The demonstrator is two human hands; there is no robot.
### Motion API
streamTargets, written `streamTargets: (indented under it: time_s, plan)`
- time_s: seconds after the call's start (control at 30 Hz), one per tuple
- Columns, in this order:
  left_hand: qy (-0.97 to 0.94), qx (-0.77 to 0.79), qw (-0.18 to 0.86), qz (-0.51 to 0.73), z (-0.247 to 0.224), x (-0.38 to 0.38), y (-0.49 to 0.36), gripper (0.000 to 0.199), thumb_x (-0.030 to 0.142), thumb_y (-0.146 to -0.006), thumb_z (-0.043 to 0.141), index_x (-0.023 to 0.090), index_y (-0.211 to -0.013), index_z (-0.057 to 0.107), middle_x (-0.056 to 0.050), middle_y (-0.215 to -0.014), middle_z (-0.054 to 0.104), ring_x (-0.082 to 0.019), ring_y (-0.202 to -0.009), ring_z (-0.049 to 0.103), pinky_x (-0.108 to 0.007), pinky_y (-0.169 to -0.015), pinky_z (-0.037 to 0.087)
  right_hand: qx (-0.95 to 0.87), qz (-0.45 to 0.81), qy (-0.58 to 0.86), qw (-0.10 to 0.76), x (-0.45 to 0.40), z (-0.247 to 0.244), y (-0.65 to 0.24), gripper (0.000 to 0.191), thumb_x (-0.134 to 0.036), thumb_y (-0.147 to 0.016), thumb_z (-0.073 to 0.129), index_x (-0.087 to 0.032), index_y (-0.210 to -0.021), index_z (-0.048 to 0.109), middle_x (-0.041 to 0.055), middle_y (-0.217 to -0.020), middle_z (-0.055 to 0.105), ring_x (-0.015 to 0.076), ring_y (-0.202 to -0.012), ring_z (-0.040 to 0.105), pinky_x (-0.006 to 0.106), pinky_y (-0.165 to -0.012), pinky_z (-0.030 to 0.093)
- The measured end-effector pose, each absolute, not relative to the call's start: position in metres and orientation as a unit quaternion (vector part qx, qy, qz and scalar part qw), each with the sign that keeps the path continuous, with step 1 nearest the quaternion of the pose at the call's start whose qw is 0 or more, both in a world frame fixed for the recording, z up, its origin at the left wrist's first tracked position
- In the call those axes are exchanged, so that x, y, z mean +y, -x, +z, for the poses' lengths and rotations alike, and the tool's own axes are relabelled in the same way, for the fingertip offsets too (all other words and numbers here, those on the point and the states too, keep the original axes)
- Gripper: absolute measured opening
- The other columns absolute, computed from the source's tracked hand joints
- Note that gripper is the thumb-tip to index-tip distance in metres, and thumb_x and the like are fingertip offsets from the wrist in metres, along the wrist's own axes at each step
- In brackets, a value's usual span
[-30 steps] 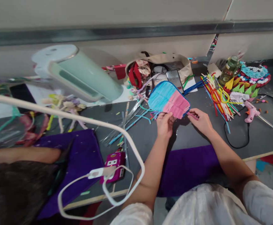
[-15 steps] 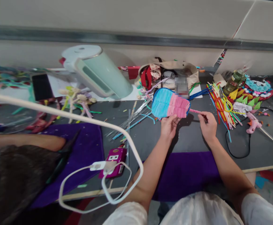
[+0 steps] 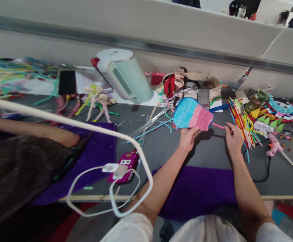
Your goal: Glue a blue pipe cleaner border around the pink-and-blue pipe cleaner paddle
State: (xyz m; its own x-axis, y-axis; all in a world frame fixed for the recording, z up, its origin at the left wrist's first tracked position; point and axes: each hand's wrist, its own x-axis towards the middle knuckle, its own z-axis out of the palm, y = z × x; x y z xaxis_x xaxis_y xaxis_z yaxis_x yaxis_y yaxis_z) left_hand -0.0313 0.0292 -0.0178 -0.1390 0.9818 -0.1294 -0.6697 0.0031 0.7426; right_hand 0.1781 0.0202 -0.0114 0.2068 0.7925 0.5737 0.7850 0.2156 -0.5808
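A paddle-shaped fan (image 3: 193, 115), half blue and half pink with a dark blue rim, is held above the grey table. My left hand (image 3: 189, 138) pinches its lower edge, thumb on the front face. The pink wrapped handle (image 3: 218, 125) runs rightward into my right hand (image 3: 234, 137), whose fingers are closed around its end. Just right of that hand lies a bundle of colourful pipe cleaners (image 3: 244, 122). Behind the fan sits a beige fabric bag (image 3: 213, 84) with a red item and other things inside.
A mint-green kettle (image 3: 133, 77) stands at the back. A pink glue gun (image 3: 274, 145) with a black cord lies right, near a green jar (image 3: 257, 100). A purple power strip (image 3: 127, 164) with white cables sits left. Another person's arm (image 3: 43, 129) rests over a purple cloth (image 3: 98, 148).
The view has shifted and tilted, so the table's things appear further right. Both hands keep their hold on the fan, which now slants a little more downward toward the handle.
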Motion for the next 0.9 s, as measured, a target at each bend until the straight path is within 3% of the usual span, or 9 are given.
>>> streamTargets:
  time_s: [0.2, 0.4, 0.53, 0.7, 0.9]
  plan:
    - [-0.275, 0.355, 0.580, 0.680, -0.020, 0.026, 0.023, 0.042, 0.034, -0.055, 0.098, 0.016, -0.086, 0.076, -0.006, -0.084, 0.080, -0.019, -0.072, 0.074, -0.035, -0.075, 0.064, -0.707, -0.039, 0.604, 0.365, 0.024, -0.020, -0.183, 0.033, -0.042, -0.101, 0.055, -0.024, -0.107, 0.082, 0.0091, -0.089, 0.068, 0.0253, -0.088, 0.059, 0.037, -0.079, 0.045]
    - [-0.325, 0.353, 0.542, 0.690, -0.014, 0.022, 0.019, 0.038, 0.031, -0.056, 0.098, 0.018, -0.085, 0.077, -0.006, -0.089, 0.079, -0.019, -0.081, 0.074, -0.033, -0.085, 0.060, -0.695, -0.032, 0.613, 0.374, 0.028, -0.026, -0.186, 0.033, -0.038, -0.102, 0.053, -0.024, -0.100, 0.083, 0.0088, -0.087, 0.066, 0.0249, -0.085, 0.057, 0.037, -0.078, 0.045]
    - [-0.363, 0.346, 0.480, 0.720, -0.005, 0.021, 0.026, 0.037, 0.040, -0.065, 0.095, 0.020, -0.089, 0.075, -0.005, -0.091, 0.076, -0.021, -0.093, 0.072, -0.034, -0.092, 0.058, -0.678, -0.032, 0.615, 0.402, 0.032, -0.031, -0.190, 0.035, -0.039, -0.101, 0.053, -0.021, -0.096, 0.082, 0.0090, -0.085, 0.066, 0.0249, -0.085, 0.059, 0.038, -0.080, 0.046]
    - [-0.413, 0.379, 0.395, 0.728, 0.000, 0.019, 0.040, 0.036, 0.054, -0.085, 0.080, 0.021, -0.092, 0.071, -0.001, -0.079, 0.066, -0.016, -0.073, 0.062, -0.027, -0.072, 0.053, -0.674, -0.017, 0.615, 0.408, 0.035, -0.036, -0.191, 0.033, -0.038, -0.099, 0.053, -0.020, -0.094, 0.081, 0.0093, -0.087, 0.067, 0.0254, -0.088, 0.060, 0.038, -0.083, 0.047]
    - [-0.457, 0.380, 0.338, 0.730, 0.010, 0.012, 0.041, 0.043, 0.059, -0.093, 0.070, 0.019, -0.110, 0.069, 0.002, -0.077, 0.057, -0.012, -0.066, 0.052, -0.023, -0.063, 0.046, -0.681, -0.012, 0.606, 0.412, 0.037, -0.039, -0.191, 0.029, -0.036, -0.098, 0.054, -0.020, -0.094, 0.078, 0.0076, -0.087, 0.067, 0.0237, -0.088, 0.060, 0.037, -0.084, 0.047]
